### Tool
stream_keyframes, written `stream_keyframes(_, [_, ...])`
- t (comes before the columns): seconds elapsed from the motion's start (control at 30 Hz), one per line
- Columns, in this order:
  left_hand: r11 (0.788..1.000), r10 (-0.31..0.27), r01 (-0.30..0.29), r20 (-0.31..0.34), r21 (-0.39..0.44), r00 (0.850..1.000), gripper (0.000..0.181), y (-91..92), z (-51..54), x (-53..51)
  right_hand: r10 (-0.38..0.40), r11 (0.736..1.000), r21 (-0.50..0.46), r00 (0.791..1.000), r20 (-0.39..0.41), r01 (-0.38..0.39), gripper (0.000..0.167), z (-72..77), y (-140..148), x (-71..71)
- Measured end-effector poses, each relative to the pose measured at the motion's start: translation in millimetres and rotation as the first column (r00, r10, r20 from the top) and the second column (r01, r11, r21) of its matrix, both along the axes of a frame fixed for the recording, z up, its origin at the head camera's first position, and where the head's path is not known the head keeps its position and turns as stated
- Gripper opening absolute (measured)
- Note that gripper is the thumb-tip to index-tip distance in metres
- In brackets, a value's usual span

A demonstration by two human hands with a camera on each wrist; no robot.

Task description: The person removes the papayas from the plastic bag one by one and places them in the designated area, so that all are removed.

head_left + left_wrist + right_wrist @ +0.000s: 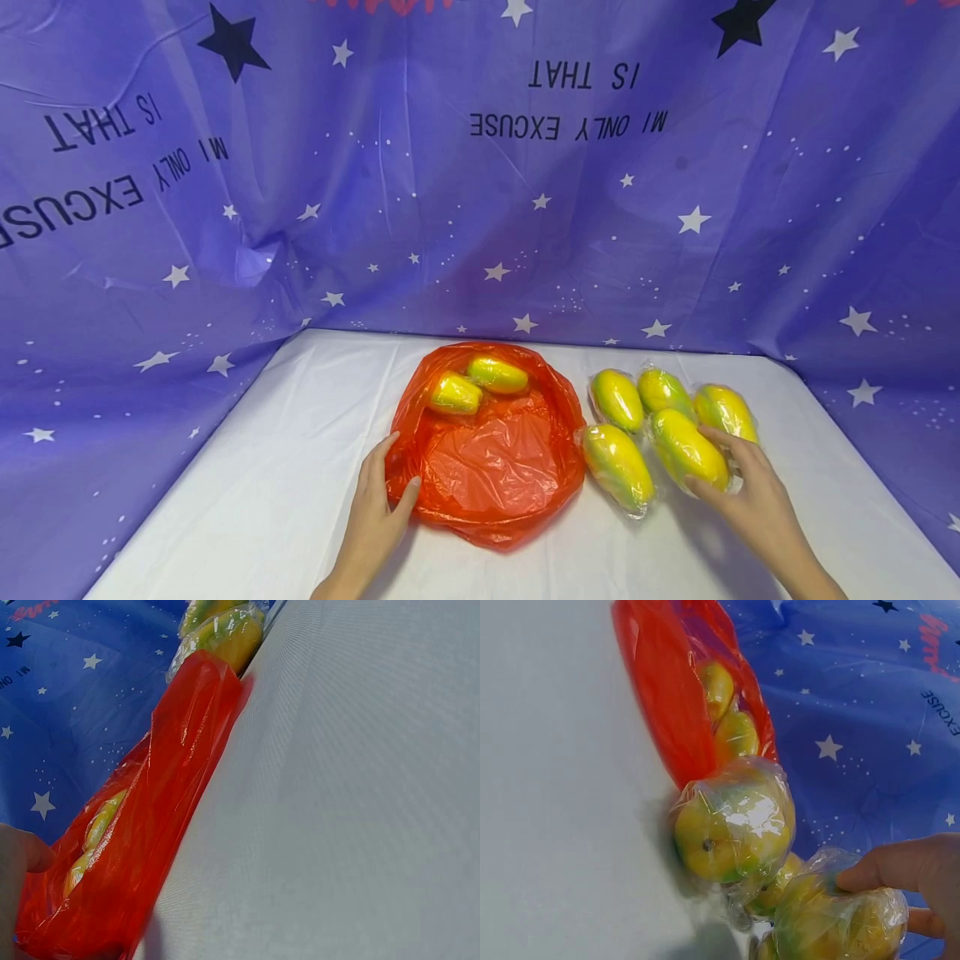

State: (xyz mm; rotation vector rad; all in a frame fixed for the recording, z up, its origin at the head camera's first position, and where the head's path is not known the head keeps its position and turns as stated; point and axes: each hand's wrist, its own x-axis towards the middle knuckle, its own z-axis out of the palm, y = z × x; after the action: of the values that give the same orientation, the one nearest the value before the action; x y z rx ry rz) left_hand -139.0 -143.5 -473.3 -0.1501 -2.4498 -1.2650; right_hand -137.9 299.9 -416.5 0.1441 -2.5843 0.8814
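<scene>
An open red plastic bag (491, 467) lies on the table with two wrapped yellow-green mangoes (498, 375) inside. My left hand (375, 512) touches the bag's left edge, thumb and index finger spread apart; part of this hand (19, 862) shows beside the red bag (169, 772) in the left wrist view. Right of the bag, my right hand (757, 504) grips a wrapped mango (686, 446) between thumb and fingers. The right wrist view has this hand (922, 881) on the wrapped mango (832, 922), its underside hidden.
Several other wrapped mangoes surround the gripped one: one at the front left (618, 467), others behind it (617, 400) and at the right (726, 410). The table (247, 475) has a white cover. A purple star-patterned cloth (450, 208) hangs behind and beside it.
</scene>
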Motion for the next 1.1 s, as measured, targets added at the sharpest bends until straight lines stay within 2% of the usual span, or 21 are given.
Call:
stream_keyframes(0.37, [1.0, -0.006, 0.006, 0.001, 0.004, 1.0, 0.067, -0.2, 0.6, 0.0, 0.026, 1.0, 0.0, 1.0, 0.014, -0.026, 0.067, -5.8, 2.5, -1.8])
stream_keyframes(0.6, [1.0, -0.008, 0.008, -0.005, 0.003, 1.0, 0.068, -0.5, 0.6, 0.2, 0.05, 0.999, -0.022, 0.997, 0.058, -0.049, 0.067, -9.5, 3.2, -1.6])
stream_keyframes(1.1, [1.0, -0.007, 0.007, -0.001, -0.003, 1.0, 0.067, -0.4, 1.5, 0.6, 0.081, 0.997, -0.008, 0.996, 0.039, -0.08, 0.067, -20.7, 3.1, -4.0])
